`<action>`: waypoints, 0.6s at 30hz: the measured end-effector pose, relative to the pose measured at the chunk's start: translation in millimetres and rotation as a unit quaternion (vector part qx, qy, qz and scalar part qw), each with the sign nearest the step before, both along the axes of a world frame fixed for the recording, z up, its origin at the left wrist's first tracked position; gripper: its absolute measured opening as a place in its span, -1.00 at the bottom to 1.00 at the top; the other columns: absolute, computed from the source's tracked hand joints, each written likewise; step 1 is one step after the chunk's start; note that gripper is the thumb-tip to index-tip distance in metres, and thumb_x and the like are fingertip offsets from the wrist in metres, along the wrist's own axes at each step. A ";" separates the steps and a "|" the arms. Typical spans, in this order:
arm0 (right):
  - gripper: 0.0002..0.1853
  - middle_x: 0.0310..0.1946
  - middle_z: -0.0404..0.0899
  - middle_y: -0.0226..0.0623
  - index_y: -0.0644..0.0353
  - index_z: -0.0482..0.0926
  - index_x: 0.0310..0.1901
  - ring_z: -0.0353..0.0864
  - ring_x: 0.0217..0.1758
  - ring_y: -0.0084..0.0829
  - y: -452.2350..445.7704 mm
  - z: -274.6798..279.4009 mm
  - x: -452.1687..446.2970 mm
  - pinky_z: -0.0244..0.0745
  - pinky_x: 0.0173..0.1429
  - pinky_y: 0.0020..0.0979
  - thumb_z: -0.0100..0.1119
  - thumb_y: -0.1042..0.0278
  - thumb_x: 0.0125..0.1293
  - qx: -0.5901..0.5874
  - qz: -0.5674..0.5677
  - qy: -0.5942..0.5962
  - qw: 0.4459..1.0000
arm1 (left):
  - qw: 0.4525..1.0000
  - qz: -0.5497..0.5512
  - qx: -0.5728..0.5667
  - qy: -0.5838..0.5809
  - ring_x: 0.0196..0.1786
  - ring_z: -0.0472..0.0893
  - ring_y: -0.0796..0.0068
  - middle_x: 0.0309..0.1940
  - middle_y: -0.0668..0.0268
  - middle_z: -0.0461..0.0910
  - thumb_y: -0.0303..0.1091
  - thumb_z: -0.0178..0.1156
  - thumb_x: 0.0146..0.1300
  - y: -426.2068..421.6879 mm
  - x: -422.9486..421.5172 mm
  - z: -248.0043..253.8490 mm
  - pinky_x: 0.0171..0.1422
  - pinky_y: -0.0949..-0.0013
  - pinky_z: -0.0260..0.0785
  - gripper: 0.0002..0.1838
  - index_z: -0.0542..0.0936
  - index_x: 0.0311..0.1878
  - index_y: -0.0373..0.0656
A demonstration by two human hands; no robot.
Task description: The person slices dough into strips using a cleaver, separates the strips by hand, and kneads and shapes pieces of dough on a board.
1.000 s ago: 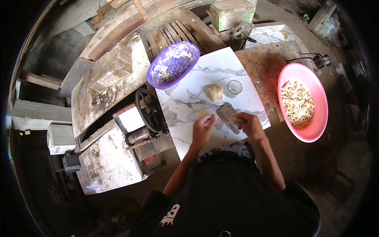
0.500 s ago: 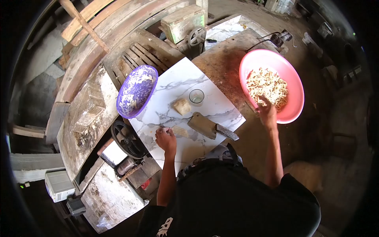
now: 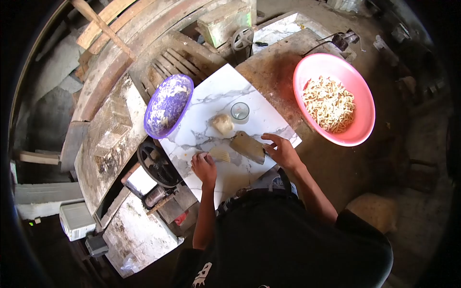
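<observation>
My right hand (image 3: 279, 150) is over the handle end of a wide cleaver (image 3: 248, 147) lying on the marbled board (image 3: 259, 103); its thumb and forefinger are apart and the handle is hidden beneath it. Left of the cleaver, my left hand (image 3: 204, 167) rests on the board with its fingers curled, beside a flat piece of dough (image 3: 220, 154) cut into strips. Whether those fingers hold anything is too small to tell. A lump of dough (image 3: 223, 124) and a glass (image 3: 239, 111) stand beyond the blade.
At the right, a pink basin (image 3: 367, 108) holds many dough pieces. A purple basin (image 3: 169, 105) smeared with dough overlaps the board's left edge. A machine with a black wheel (image 3: 157, 164) is at the left, and a metal box (image 3: 224, 24) is at the back.
My right hand has come back from the pink basin to the cleaver's handle. My left hand stays beside the cut dough. Earlier, the view swung and the scene shifted left.
</observation>
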State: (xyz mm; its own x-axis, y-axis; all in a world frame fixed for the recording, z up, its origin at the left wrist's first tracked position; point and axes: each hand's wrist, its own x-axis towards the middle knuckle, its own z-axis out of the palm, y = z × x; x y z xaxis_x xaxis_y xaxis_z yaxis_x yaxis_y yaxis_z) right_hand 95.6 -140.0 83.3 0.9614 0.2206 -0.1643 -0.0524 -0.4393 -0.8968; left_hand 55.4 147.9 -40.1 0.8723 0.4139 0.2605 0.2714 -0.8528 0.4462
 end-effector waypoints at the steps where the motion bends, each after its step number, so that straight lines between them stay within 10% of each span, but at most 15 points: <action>1: -0.61 -0.09 0.66 0.01 0.25 0.55 0.14 0.69 -0.21 -0.20 6.0 12.6 -2.2 0.54 -0.07 -0.28 0.14 0.40 0.26 -0.030 0.017 0.025 0.999 | 1.000 0.007 0.003 0.004 0.04 0.50 0.07 -0.12 0.16 0.58 -0.24 0.19 0.23 1.3 -3.4 -2.4 0.17 0.05 0.30 -0.81 0.60 -0.21 -0.14; 9: -0.58 -0.06 0.64 -0.06 0.17 0.52 0.18 0.68 -0.22 -0.25 48.1 -6.7 -14.4 0.56 -0.07 -0.26 0.26 0.38 0.28 0.012 0.219 -0.041 0.975 | 0.953 -0.177 -0.238 -0.061 0.03 0.54 0.15 -0.09 0.08 0.56 -0.35 0.22 0.27 -44.6 -28.9 81.3 0.14 0.21 0.36 -0.81 0.57 -0.17 -0.29; 18: -0.77 -0.20 0.67 -0.03 0.20 0.64 -0.03 0.68 -0.15 -0.24 17.9 19.9 14.2 0.54 -0.03 -0.32 0.21 0.42 0.29 0.031 0.215 0.067 0.974 | 0.889 -0.082 -0.451 0.021 -0.07 0.61 0.23 -0.12 0.16 0.63 -0.31 0.24 0.25 -60.1 -16.0 101.3 0.05 0.26 0.42 -0.75 0.66 -0.07 -0.21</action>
